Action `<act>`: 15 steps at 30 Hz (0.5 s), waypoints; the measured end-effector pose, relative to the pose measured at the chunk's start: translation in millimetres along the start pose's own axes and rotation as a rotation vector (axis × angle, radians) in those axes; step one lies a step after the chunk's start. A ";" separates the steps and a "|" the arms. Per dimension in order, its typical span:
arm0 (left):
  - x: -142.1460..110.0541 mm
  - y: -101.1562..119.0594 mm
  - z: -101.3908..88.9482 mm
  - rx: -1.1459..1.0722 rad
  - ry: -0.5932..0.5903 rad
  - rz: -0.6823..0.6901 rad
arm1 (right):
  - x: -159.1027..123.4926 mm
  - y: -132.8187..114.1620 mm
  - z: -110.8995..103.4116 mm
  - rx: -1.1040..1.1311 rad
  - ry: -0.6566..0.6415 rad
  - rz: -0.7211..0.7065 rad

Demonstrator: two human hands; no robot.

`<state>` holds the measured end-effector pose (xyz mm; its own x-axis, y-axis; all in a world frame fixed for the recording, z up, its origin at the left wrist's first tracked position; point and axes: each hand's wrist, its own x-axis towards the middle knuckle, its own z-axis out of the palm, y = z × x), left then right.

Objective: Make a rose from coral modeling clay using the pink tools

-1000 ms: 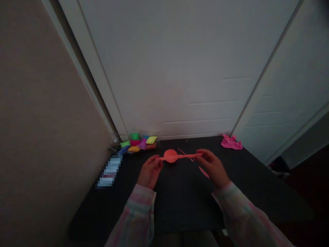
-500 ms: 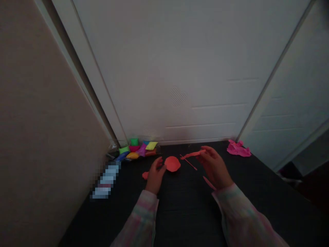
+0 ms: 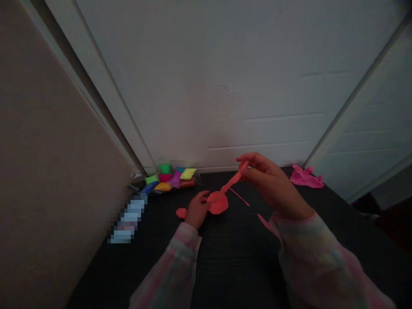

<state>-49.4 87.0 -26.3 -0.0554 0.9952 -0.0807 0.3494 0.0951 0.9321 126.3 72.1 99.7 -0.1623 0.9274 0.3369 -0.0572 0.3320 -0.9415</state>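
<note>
Along the far left of the black tabletop (image 3: 238, 262) lies a pixelated, unreadable flat item (image 3: 128, 219), with a heap of bright modelling-clay packets (image 3: 169, 179) behind it. A small red clay lump (image 3: 181, 213) sits just left of the left hand (image 3: 197, 210), which lies low with the wrist bent and the fingers curled forward. Its fingertips (image 3: 206, 196) touch the edge of a red clay disc (image 3: 218, 203); whether they grip it, I cannot tell. The right hand (image 3: 269, 183) is raised above the table, its thumb and fingers pinching the upper end of a red clay strip (image 3: 234, 177), whose lower end meets the disc. Below lie a thin red stick (image 3: 240, 196) and a pink clay sliver (image 3: 265, 224). Crumpled pink clay (image 3: 307, 177) sits farther right.
</note>
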 end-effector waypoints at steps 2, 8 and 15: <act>-5.4 -2.0 -3.7 -0.013 -0.058 0.027 | 0.9 -0.5 4.1 -0.070 -0.076 0.026; -13.6 -10.2 -4.5 -0.015 -0.139 0.130 | 2.8 1.5 9.5 -0.065 -0.258 0.104; -13.7 -7.7 -4.3 0.053 -0.182 0.200 | 15.3 27.8 5.1 -0.212 -0.242 0.087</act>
<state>-55.4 72.6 -30.9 0.1873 0.9816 0.0368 0.3854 -0.1079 0.9164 117.2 94.6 78.7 -0.3881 0.8947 0.2211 0.1697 0.3051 -0.9371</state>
